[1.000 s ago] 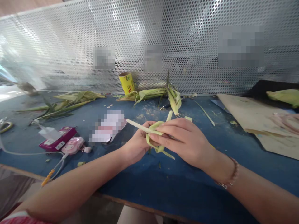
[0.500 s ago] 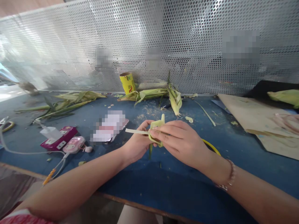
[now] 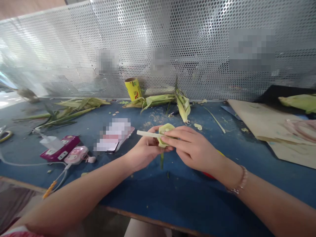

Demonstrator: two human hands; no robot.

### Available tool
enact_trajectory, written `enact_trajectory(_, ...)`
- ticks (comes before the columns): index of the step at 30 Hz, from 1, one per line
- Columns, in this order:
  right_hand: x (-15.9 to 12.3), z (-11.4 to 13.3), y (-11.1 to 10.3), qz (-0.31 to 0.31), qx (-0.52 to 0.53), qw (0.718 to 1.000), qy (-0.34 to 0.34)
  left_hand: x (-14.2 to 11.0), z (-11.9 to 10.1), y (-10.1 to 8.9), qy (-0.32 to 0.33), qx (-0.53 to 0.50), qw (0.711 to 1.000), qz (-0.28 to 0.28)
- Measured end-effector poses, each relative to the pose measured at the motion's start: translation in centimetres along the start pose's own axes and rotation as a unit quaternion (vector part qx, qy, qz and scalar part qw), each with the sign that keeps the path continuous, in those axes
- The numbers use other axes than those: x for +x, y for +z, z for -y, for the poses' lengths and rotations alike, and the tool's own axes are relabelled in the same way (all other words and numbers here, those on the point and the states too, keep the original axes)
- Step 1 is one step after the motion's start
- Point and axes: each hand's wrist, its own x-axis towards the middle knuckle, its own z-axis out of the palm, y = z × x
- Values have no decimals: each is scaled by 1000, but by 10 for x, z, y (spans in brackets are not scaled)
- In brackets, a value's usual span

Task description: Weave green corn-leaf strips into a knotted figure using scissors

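Note:
Above the blue table, a folded, pale green corn husk [image 3: 166,127] is held between both hands. My left hand [image 3: 145,149] is closed round it from below and the left side. On its near face, the fingers of my right hand [image 3: 194,144] are pressed together, pinching the husk and a flat whitish strip [image 3: 149,134]. The strip's free end points left. A narrow green tail [image 3: 162,161] hangs beneath the husk. Below my right wrist, a red and yellow object [image 3: 209,175] is mostly covered, so its kind is unclear.
Corn husks [image 3: 158,100] lie along the perforated metal screen [image 3: 197,42] beside a yellow tube [image 3: 133,89]. More husks [image 3: 74,107] are at left. A phone [image 3: 115,135], a purple power strip [image 3: 60,149] with cables, and cardboard [image 3: 254,121] rest on the table [image 3: 177,204].
The husk has turned in my hands: its upright tip no longer shows, and a rounded face does. The strip has risen slightly and shifted right. Some red now shows below my right wrist.

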Motion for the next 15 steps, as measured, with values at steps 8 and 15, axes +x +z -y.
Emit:
enact_trajectory(8, -5, -1, 2, -10, 63, 998, 20, 1, -1, -1, 14, 7, 1000, -12)
enact_trajectory(15, -8, 2, 0, 2, 117, 993, 17, -2, -5, 2, 4, 34, 999, -33)
